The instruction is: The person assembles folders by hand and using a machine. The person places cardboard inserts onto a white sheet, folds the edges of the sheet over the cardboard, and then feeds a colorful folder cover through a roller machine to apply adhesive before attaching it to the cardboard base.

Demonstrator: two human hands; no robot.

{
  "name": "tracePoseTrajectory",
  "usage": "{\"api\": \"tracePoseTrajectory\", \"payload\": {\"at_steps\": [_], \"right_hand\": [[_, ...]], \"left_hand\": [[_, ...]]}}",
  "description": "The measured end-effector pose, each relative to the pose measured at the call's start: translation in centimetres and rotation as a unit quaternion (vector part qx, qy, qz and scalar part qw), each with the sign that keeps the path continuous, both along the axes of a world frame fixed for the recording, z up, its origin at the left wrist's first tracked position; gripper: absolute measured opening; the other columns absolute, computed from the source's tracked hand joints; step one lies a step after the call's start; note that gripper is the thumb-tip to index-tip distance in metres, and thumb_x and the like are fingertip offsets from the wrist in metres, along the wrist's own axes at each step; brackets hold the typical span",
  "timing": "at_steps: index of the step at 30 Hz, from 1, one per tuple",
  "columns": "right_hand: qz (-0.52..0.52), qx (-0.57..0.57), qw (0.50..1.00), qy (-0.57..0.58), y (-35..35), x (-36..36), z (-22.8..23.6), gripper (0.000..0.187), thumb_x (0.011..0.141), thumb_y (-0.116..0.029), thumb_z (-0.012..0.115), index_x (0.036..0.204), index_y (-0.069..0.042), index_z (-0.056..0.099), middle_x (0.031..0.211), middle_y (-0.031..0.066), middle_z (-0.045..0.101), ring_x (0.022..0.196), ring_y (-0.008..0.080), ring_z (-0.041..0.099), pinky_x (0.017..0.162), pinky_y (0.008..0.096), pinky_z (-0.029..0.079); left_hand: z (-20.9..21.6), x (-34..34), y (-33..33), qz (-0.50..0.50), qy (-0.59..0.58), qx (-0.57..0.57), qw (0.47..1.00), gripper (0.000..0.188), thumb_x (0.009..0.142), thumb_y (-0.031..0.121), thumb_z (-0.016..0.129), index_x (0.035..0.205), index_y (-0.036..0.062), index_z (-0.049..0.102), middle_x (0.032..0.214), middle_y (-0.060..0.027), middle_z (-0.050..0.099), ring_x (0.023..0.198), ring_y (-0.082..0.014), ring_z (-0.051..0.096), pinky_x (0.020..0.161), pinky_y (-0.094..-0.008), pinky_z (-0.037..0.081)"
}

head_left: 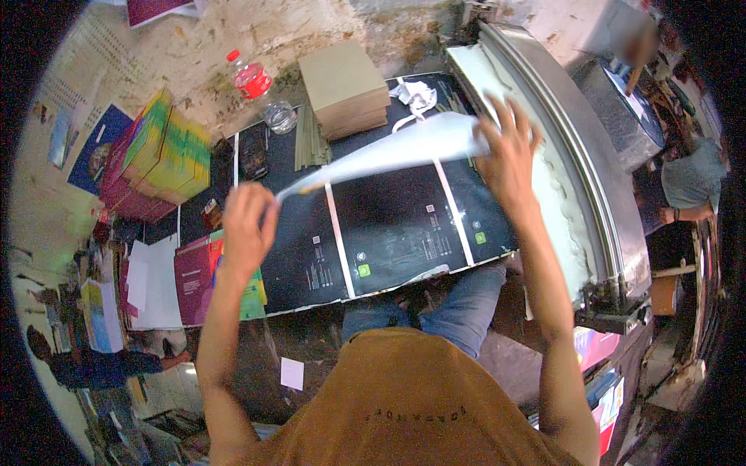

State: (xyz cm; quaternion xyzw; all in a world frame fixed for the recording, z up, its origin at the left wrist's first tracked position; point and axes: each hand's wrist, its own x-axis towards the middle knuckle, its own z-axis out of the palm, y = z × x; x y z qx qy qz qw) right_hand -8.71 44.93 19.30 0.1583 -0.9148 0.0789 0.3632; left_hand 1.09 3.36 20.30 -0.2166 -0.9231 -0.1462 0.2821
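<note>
A thin white sheet (396, 147), blurred and partly seen edge-on, stretches between my hands above a black, board-covered table (381, 210). My left hand (250, 217) is closed in a pinch on its narrow left end. At its wide right end, my right hand (509, 155) grips the edge between thumb and fingers, the other fingers raised. Near the sheet's left end shows a small orange-brown patch that I cannot make out. Behind the sheet lies a crumpled white paper (416, 95). Just under my left forearm are colourful printed covers (252, 295).
A stack of grey-brown boards (346, 85) stands at the back, beside a red-capped bottle (252, 81). Stacked yellow-green books (175, 155) are at left. A long metal-edged machine (583, 155) borders the right. Another person's arm (691, 213) shows at far right, and another person (101, 365) at far left.
</note>
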Motion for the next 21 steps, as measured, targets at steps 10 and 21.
{"api": "tracePoseTrajectory", "payload": {"at_steps": [10,21], "right_hand": [[-0.020,-0.025,0.961,-0.276,1.7,11.1,-18.8,0.038,0.073,0.002,0.065,0.107,-0.016,0.067,0.155,0.0115,0.042,0.146,0.0374,0.035,0.106,0.0651,0.031],[0.004,-0.092,0.934,-0.346,2.5,15.5,-11.8,0.070,0.075,-0.005,0.072,0.141,-0.017,0.055,0.161,0.0161,0.033,0.150,0.0427,0.025,0.115,0.0643,0.023]], "left_hand": [[-14.8,6.6,0.5,-0.005,-0.276,-0.012,0.961,0.042,0.077,0.026,0.084,0.104,0.0058,0.059,0.108,-0.0145,0.052,0.103,-0.0353,0.053,0.086,-0.0462,0.043],[-3.5,-27.6,4.1,0.100,-0.108,-0.117,0.982,0.066,0.085,0.046,0.077,0.131,0.0003,0.064,0.130,-0.0255,0.065,0.124,-0.0397,0.060,0.107,-0.0467,0.046]]}}
